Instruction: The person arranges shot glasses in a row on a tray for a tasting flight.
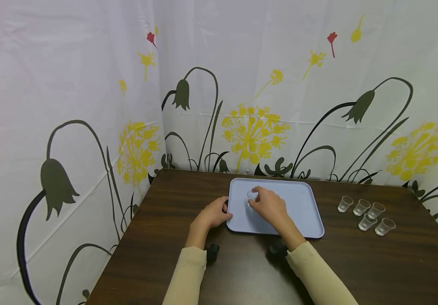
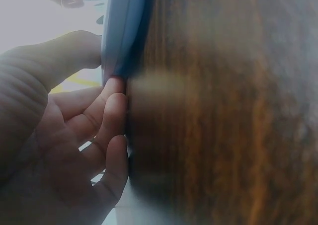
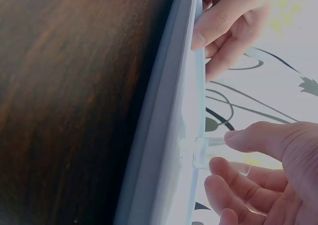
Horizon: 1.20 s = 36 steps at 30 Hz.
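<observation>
My right hand (image 1: 270, 206) pinches a small clear plastic cup (image 1: 252, 195) between thumb and fingers. This cup stands upright at the left part of a pale blue tray (image 1: 300, 207), and its base (image 3: 198, 158) meets the tray surface in the right wrist view. At the tray's left edge, my left hand (image 1: 213, 213) holds the rim. Its thumb lies over the rim and the fingertips (image 2: 115, 103) sit against the outer side, low by the table.
Several more clear cups (image 1: 361, 207) stand loosely grouped on the dark wooden table (image 1: 188, 186), right of the tray. A white curtain (image 1: 211, 38) with printed flowers hangs behind the table's far edge and along its left.
</observation>
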Each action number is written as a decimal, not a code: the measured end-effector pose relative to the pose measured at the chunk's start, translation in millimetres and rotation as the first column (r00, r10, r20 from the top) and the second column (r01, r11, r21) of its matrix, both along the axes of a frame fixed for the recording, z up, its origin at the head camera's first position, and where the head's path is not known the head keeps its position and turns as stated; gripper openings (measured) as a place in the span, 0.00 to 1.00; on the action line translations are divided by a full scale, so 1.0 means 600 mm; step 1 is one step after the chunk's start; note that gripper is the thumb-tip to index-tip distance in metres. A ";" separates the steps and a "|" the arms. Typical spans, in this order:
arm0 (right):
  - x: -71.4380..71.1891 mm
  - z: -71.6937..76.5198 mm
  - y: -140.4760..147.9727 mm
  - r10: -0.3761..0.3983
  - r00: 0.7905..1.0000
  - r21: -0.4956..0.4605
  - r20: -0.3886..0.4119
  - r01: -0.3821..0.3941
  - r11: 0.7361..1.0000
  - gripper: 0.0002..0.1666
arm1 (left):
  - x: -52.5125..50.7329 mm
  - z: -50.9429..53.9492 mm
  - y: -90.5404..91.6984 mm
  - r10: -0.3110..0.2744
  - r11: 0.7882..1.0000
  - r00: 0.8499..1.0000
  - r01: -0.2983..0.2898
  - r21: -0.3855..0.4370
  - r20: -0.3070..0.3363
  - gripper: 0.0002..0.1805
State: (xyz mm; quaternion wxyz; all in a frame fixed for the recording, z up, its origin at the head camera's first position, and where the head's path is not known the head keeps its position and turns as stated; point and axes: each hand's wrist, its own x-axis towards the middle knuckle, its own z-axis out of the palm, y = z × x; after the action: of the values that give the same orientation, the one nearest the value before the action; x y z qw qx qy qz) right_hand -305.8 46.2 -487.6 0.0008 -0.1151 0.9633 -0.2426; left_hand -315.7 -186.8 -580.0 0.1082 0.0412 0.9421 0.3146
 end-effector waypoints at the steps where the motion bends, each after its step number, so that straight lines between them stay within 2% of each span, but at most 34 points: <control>1: 0.001 0.000 0.000 -0.001 1.000 0.001 0.004 0.001 1.000 0.26 | 0.000 0.000 0.000 0.000 1.000 1.000 0.000 0.001 -0.001 0.28; 8: 0.005 0.004 0.007 -0.011 1.000 0.017 0.025 0.011 1.000 0.36 | 0.011 0.016 0.005 -0.008 1.000 1.000 0.008 -0.007 0.000 0.30; 19: 0.013 0.016 0.058 -0.027 1.000 0.049 0.004 0.026 0.998 0.34 | -0.004 -0.003 0.003 -0.007 1.000 1.000 0.007 -0.021 -0.015 0.24; 25: 0.004 0.030 0.103 -0.051 0.998 0.056 0.024 0.049 0.997 0.31 | -0.003 -0.008 0.000 -0.021 0.999 0.999 0.020 -0.034 -0.026 0.25; 32: -0.002 0.056 0.160 -0.100 0.993 0.046 0.067 0.097 0.994 0.30 | -0.001 -0.009 -0.001 -0.036 0.998 0.999 0.035 -0.046 -0.016 0.28; 36: -0.006 0.071 0.187 -0.131 0.987 0.024 0.089 0.129 0.991 0.30 | -0.001 -0.004 0.000 -0.053 0.996 0.998 0.052 -0.068 -0.017 0.24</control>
State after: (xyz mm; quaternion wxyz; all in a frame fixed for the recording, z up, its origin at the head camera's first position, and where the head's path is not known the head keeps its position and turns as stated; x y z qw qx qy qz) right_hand -309.2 158.3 -444.8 0.0296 -0.0408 0.9699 -0.2383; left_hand -316.6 -186.6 -582.7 0.1090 0.0651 0.9517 0.2794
